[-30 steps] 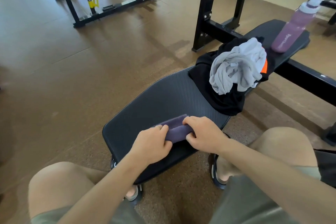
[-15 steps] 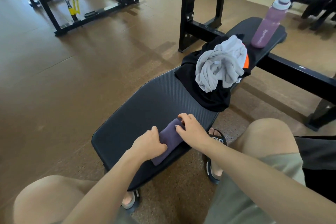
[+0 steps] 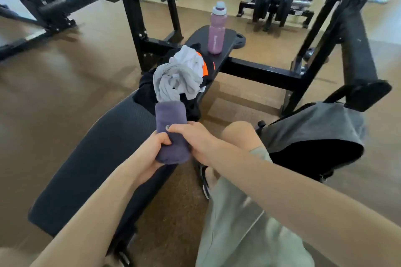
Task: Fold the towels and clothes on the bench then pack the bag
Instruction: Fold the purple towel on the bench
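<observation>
left hand (image 3: 157,147): forearm reaches in from the lower left; fingers curled round the lower left side of the rolled towel (image 3: 171,130), gripping it from beneath
right hand (image 3: 195,138): forearm comes in from the lower right; fingers wrapped over the roll's right side, thumb laid across its front; both hands hold it together
rolled towel: dull purple, soft knit cloth, rolled into a thick stubby cylinder; held upright and lifted clear of the table (image 3: 104,147), just in front of the clothes
table: long black padded surface with a fine ribbed texture and rounded corners, running away toward a black steel frame
grey garment (image 3: 178,76): pale grey, thin, crumpled in a loose heap on top of the black garment (image 3: 145,91)
black garment: dark, limp, spread under the grey one, with a bright orange patch showing at its far side
bottle (image 3: 216,32): mauve plastic, cylindrical with a waist, pale cap; standing upright on the far end of the table
bag (image 3: 314,136): grey fabric, dark open mouth, on the floor beside the right knee
</observation>
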